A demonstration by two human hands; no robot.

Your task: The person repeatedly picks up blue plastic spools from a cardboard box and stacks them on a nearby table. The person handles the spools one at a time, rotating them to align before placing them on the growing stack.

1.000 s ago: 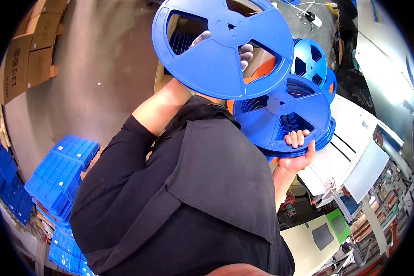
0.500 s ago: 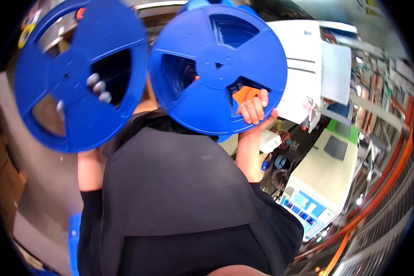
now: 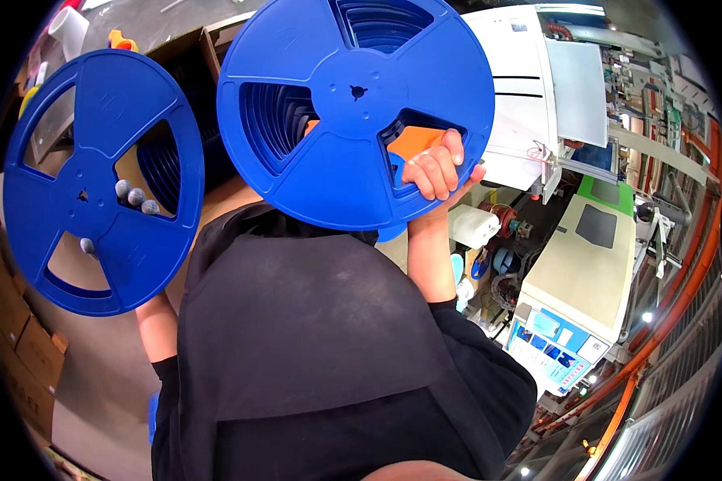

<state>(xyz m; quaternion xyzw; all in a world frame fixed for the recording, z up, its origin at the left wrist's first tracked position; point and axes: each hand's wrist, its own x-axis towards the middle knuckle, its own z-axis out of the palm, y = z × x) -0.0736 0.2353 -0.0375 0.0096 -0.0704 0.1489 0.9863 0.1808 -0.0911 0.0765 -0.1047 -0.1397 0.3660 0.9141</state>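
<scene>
Two blue plastic reels with three-window flanges are held up before me. My left hand [image 3: 136, 197] is mostly hidden behind the left reel [image 3: 136, 104]. Its grey-covered fingertips come through two windows and press on the flange. In the middle, my right hand [image 3: 435, 170] grips a stack of blue reels [image 3: 289, 56]. Its fingers curl over the rim through the lower right window, with the thumb outside. Through the windows of that stack, several flange edges show one behind another. A gap separates the left reel from the stack.
An orange thing [image 3: 415, 141] shows through the stack's window. At right stand a white machine [image 3: 521, 104] and a beige machine with a green end [image 3: 578, 264]. Cardboard boxes [image 3: 36, 353] line the lower left. A grey tabletop [image 3: 148, 24] lies at the far left.
The left reel has moved down and left, away from the stack. The stack has shifted up and left in the picture. Both hands keep their grip.
</scene>
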